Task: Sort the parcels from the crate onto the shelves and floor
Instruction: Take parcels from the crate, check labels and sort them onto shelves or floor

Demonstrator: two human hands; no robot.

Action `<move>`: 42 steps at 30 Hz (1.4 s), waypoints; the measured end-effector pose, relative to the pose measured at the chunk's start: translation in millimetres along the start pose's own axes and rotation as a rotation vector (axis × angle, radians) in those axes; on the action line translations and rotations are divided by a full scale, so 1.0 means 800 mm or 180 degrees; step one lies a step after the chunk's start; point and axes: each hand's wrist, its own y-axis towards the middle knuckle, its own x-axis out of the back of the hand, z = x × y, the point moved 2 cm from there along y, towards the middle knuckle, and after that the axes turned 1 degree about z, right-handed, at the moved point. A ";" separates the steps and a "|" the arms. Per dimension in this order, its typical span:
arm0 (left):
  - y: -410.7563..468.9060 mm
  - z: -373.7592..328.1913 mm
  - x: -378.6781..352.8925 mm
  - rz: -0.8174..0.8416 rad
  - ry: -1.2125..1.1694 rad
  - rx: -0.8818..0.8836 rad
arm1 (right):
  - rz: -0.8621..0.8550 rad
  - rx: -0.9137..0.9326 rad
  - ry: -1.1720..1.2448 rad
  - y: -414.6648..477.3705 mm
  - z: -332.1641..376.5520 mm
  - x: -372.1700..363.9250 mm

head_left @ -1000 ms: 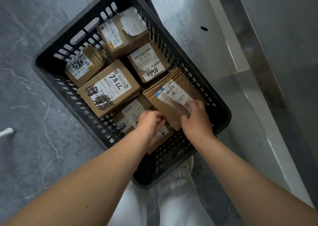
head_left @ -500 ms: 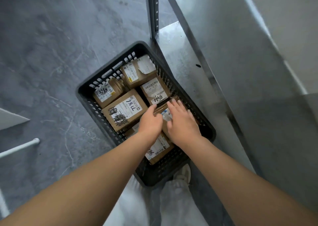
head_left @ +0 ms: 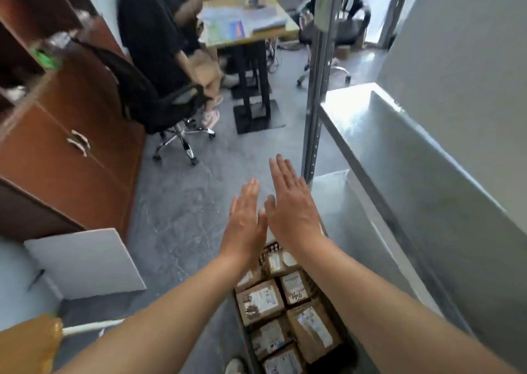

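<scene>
Low in the head view, between my forearms, the black crate [head_left: 242,342] stands on the floor with several brown cardboard parcels [head_left: 261,302] packed inside, white labels facing up. My left hand [head_left: 245,219] and my right hand [head_left: 291,205] are stretched out flat side by side, palms down and fingers straight. They are lifted above the crate's far end and hold nothing. My arms hide part of the crate's rim.
A metal shelf unit [head_left: 427,174] with an upright post [head_left: 316,88] stands at the right. A brown cabinet [head_left: 65,157] lines the left. A person sits on an office chair [head_left: 159,102] at a desk [head_left: 245,23] ahead. A white board [head_left: 85,262] leans at the lower left.
The view has swung up from the crate to the room. Both hands have left the parcels, risen and flattened out, with no parcel in them.
</scene>
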 end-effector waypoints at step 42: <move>0.080 -0.368 0.404 -0.0782 -0.0083 -0.3064 | -0.2480 -0.0720 -0.1749 -0.027 0.248 0.457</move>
